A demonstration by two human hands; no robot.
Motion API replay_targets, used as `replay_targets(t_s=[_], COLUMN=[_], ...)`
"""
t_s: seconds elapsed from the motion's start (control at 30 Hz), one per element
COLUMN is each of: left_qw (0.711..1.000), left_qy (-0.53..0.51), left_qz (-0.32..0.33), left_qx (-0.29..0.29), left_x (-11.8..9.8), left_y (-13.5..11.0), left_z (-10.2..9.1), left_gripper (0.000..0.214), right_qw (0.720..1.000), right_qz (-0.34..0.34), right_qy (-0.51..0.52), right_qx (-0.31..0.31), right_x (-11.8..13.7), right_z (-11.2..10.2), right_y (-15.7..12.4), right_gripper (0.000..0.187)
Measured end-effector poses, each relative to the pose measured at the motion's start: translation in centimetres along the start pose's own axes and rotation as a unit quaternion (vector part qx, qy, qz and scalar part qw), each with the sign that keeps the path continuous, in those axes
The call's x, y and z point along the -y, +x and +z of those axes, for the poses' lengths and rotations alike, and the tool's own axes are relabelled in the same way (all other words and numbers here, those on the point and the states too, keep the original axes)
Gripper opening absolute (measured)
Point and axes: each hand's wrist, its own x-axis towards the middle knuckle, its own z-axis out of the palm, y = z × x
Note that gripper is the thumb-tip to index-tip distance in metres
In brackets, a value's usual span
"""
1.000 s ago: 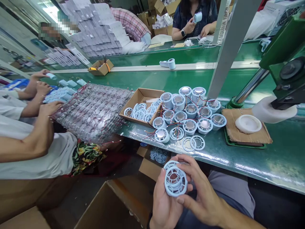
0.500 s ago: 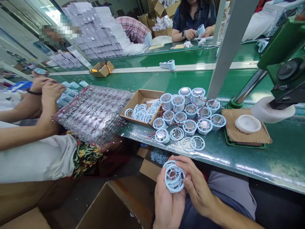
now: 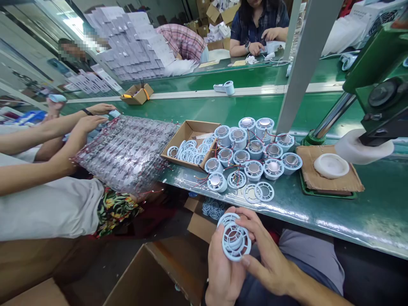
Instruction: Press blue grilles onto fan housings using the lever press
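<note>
Through my feed, I have the left hand point(image 3: 221, 272) clasping overlapping blue rings point(image 3: 236, 244) from below, the right hand point(image 3: 269, 261) pinching their rim — all low before the green bench point(image 3: 318, 214). If that pinch slackens, one could slide free.

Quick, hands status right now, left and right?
Left hand: closed, cradling overlapping pale blue rings.
Right hand: closed on the same rings, gripping them from its own side.
</note>
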Motion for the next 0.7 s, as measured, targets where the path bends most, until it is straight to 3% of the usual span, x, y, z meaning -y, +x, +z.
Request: replay_targets(t_s=[0.2,0.3,0.5,0.57,0.7], left_qw=[0.994,0.993,0.994,0.995,0.989], left_qy=[-0.027,-0.028,-0.029,-0.023,-0.026], left_qz=[0.023,0.03,0.021,0.017,-0.005], left_qx=[0.105,0.113,0.106,0.1,0.145], left_x=[0.3,0.2,0.0,0.0,-0.1], left_y=[-0.6,-1.1,-1.1,-0.9,-0.6], left_z=[-0.3,-0.1,-0.3,-0.6,-0.9], left_gripper=[0.039,0.037,0.037,0.039,0.04], right_qw=[0.995,0.995,0.996,0.996,0.995], right_qz=[-0.036,-0.024,-0.013,-0.014,-0.014], right_qy=[0.083,0.093,0.089,0.088,0.092], right_qx=[-0.041,-0.029,-0.027,-0.03,-0.034], right_x=[0.2,-0.2,-1.1,-1.1,-0.7], right_z=[-0.2,-0.2,0.1,0.2,0.2], right_y=[0.1,-0.3,-0.9,-0.8,-0.5], right_gripper=[0.032,0.039,0.075,0.077,0.065])
